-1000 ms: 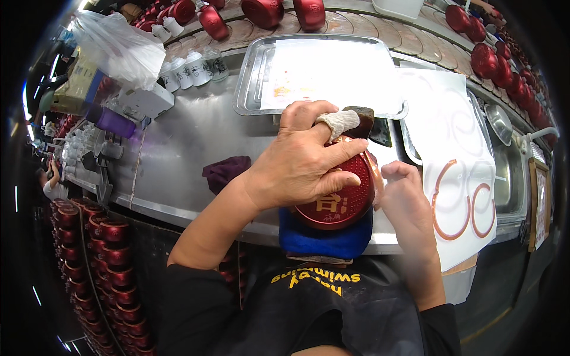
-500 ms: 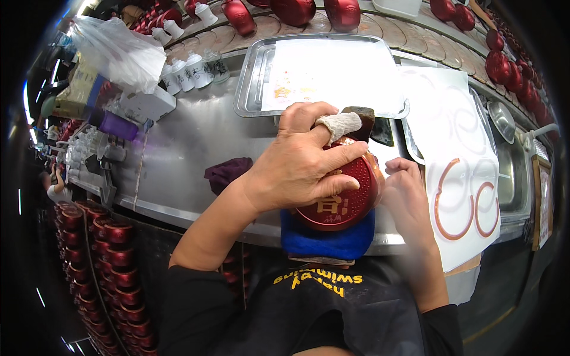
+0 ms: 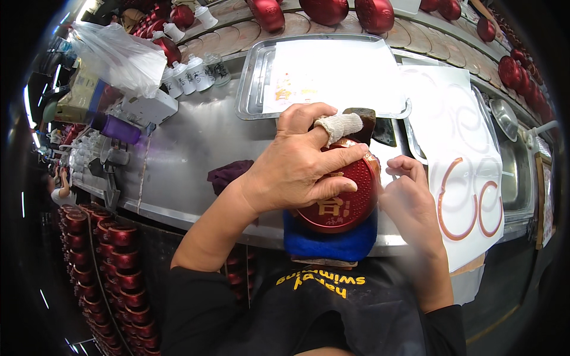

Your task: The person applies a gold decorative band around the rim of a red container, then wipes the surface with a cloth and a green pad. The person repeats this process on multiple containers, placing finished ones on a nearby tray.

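A round, flat-faced dark red bottle [image 3: 357,204] with gold characters and a dotted face rests on a folded blue cloth [image 3: 332,244] at the table's near edge. My left hand [image 3: 291,163] holds it, thumb and forefinger closed across the face. A white cloth sleeve [image 3: 339,127] covers one of its fingers; beside that finger is a dark flat blade-like piece [image 3: 364,123], its grip hidden. A shiny brownish band [image 3: 373,163] shows along the bottle's right rim. There my right hand [image 3: 409,187] is closed with fingertips pinched; what they hold is too small to tell.
Behind stands a metal tray [image 3: 249,83] with a white sheet. White papers [image 3: 469,249] with orange curved strips lie right. A dark purple cloth [image 3: 228,173] lies left. White-labelled jars [image 3: 199,72] stand back left. Red bottles [image 3: 323,9] line a conveyor [image 3: 356,26] behind.
The red bottles on the conveyor have shifted to the right. My right hand has moved slightly at the bottle's rim; my left hand stays on the bottle.
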`<control>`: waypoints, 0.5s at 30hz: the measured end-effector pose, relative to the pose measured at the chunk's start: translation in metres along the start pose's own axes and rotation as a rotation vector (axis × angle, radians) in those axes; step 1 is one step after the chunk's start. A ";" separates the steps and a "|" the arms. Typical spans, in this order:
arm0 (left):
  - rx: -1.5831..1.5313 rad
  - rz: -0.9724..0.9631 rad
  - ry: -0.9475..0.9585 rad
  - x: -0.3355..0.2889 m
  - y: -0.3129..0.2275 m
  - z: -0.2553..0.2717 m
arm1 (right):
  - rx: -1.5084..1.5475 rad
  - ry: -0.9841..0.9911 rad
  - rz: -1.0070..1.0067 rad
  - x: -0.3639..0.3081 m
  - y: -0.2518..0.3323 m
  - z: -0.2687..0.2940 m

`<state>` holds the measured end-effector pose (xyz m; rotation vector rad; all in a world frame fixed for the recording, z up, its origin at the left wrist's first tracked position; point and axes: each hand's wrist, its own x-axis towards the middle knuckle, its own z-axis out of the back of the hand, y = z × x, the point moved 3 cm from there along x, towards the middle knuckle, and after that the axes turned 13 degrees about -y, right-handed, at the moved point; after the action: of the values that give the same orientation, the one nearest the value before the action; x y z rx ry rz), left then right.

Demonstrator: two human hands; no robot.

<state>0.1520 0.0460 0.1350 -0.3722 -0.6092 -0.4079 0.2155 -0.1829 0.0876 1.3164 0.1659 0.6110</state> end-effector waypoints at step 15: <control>0.003 -0.033 -0.043 0.001 0.007 -0.004 | 0.019 0.015 0.026 -0.001 -0.006 0.000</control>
<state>0.1578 0.0497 0.1312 -0.3686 -0.6583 -0.4317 0.2167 -0.1841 0.0818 1.3347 0.1674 0.6423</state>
